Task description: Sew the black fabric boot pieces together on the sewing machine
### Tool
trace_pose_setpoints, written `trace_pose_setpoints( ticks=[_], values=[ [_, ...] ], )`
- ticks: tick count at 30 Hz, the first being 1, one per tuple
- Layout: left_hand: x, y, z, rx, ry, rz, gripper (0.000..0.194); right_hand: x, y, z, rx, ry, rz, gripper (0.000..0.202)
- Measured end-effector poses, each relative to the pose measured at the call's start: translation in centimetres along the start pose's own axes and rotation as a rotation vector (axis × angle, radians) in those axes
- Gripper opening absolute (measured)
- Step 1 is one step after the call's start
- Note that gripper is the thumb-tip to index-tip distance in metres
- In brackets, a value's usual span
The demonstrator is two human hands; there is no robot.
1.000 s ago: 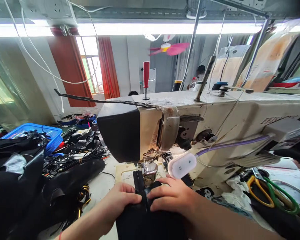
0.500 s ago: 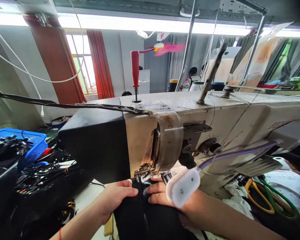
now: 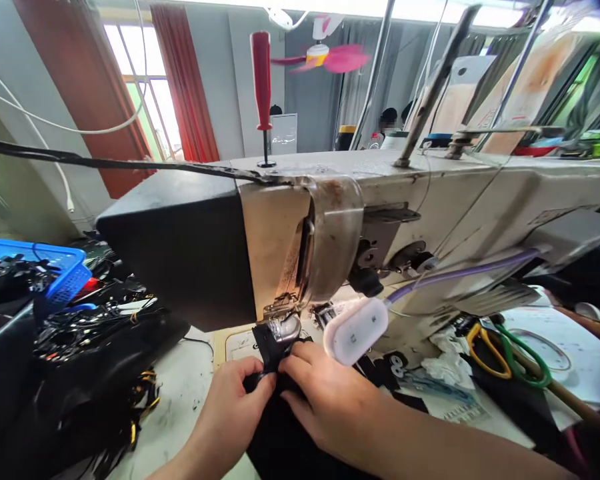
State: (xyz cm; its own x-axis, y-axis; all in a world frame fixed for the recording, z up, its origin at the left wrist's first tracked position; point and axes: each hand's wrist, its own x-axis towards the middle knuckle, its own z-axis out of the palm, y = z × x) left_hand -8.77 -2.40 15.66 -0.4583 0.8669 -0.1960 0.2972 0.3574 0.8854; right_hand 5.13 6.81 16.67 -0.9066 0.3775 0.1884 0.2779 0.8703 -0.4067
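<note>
A piece of black fabric (image 3: 285, 443) lies under and between my hands, just in front of a sewing machine (image 3: 275, 240). My left hand (image 3: 230, 403) pinches its edge between thumb and fingers. Close beside it, my right hand (image 3: 325, 393) is closed on the same fabric, its fingertips partly hidden in the folds. A bunched end of the fabric with a shiny strip reaches up to the presser foot (image 3: 280, 310). The needle itself cannot be made out. A white lamp (image 3: 357, 331) on a purple cable hangs just above my right hand.
Yellow-handled (image 3: 487, 353) and green-handled scissors (image 3: 525, 363) lie at the right. At the left are a blue basket (image 3: 75, 280) and heaped black pieces (image 3: 80, 400). A red-handled screwdriver (image 3: 261, 80) stands on the machine head. A person (image 3: 389, 120) is far behind.
My hands have drawn together and gathered the fabric, which was spread flatter under the presser foot. More of the machine bed now shows at the left. The view has tilted downward.
</note>
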Motion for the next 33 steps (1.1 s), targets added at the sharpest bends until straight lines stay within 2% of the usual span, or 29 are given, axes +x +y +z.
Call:
trace_pose_setpoints(
  ticks=[4, 8, 11, 15, 18, 23, 25, 29, 33],
  values=[
    [-0.9, -0.4, 0.5, 0.025, 0.028, 0.063, 0.025, 0.9, -1.3, 1.3, -0.199, -0.055, 0.056, 0.013],
    [-1.3, -0.9, 0.6, 0.044, 0.020, 0.077, 0.026, 1.4, -1.9, 1.5, -0.270, -0.086, 0.095, 0.013],
    [-1.4, -1.2, 0.5, 0.009, 0.008, 0.030, 0.024, 1.4, -1.5, 0.7, -0.136, -0.054, 0.137, 0.013],
    [-1.3, -1.4, 0.2, -0.045, -0.004, -0.031, 0.025, 1.3, -0.7, -0.7, 0.403, -0.051, 0.247, 0.009],
    [-1.3, -1.5, 0.1, -0.061, 0.002, -0.019, 0.021, 1.2, -0.3, -0.8, 0.614, -0.051, 0.301, 0.012],
    [-1.0, -2.1, 0.0, -0.079, 0.007, 0.008, 0.015, 1.0, -0.3, -0.4, 0.672, -0.067, 0.335, 0.015],
    [-0.8, -2.2, -0.3, -0.112, -0.002, -0.006, 0.016, 0.9, -0.3, -0.5, 0.663, -0.072, 0.295, 0.012],
    [-0.7, -2.0, -0.9, -0.201, -0.038, -0.059, 0.018, 0.9, -0.4, -0.4, 0.548, 0.024, 0.138, 0.012],
    [-1.0, -1.9, -1.1, -0.225, -0.034, -0.066, 0.016, 0.9, -0.5, 0.7, 0.477, 0.165, 0.233, 0.010]
  ],
)
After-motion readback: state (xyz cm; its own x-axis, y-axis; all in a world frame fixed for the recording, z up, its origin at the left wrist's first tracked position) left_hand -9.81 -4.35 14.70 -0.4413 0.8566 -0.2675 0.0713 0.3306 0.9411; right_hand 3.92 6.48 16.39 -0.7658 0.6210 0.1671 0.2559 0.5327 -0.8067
